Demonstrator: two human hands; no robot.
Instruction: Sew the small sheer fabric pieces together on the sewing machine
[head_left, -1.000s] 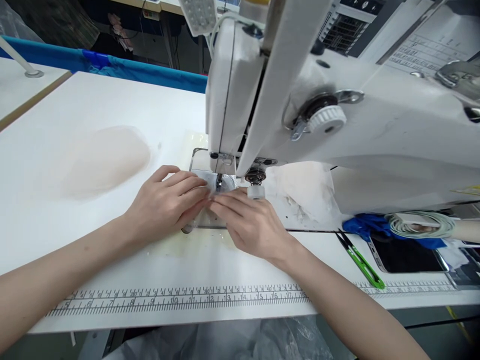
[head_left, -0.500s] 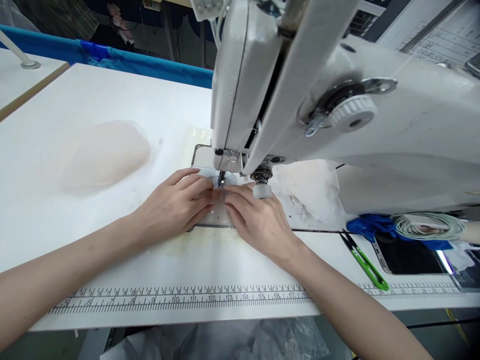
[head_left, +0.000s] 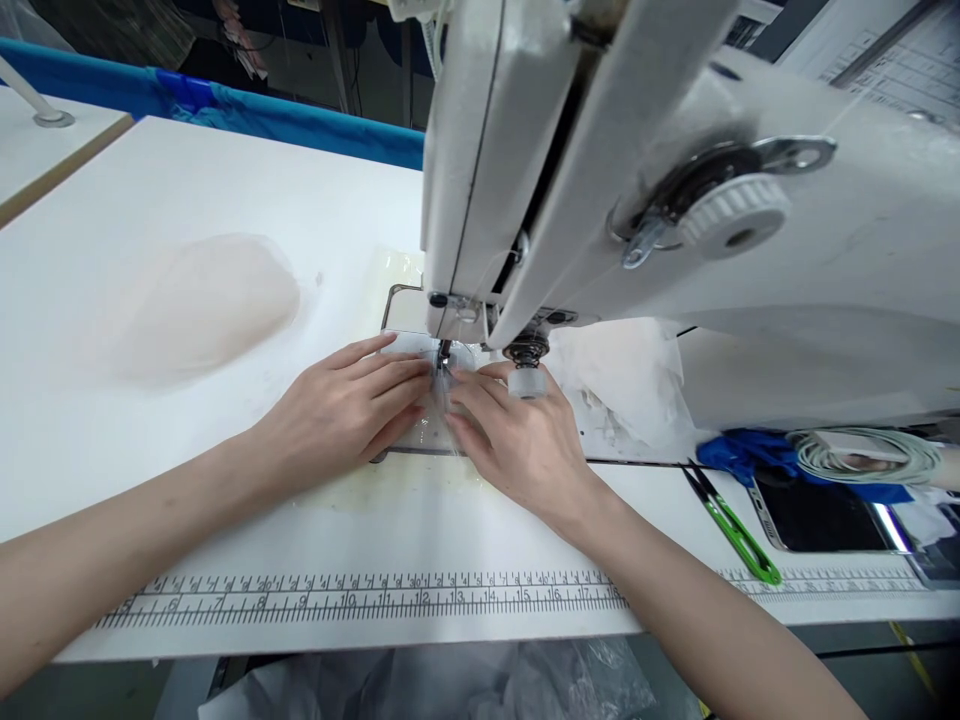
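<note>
Under the head of a white sewing machine, a thin see-through fabric runs between my two hands at the presser foot. My left hand lies left of the foot, fingers bent and tips closed on the fabric's edge. From the right, my right hand pinches the same fabric just in front of the foot, partly behind the machine's white knob. The fabric is so sheer that its outline is hard to make out.
A pale sheer piece lies on the table's left. More whitish fabric sits under the machine arm. To the right are green thread snips, a phone and a coiled cord. A printed ruler follows the front edge.
My left hand's fingertips have shifted slightly left, and the fabric between the hands shows a little more. My right hand stays nearly in place. The view has moved slightly.
</note>
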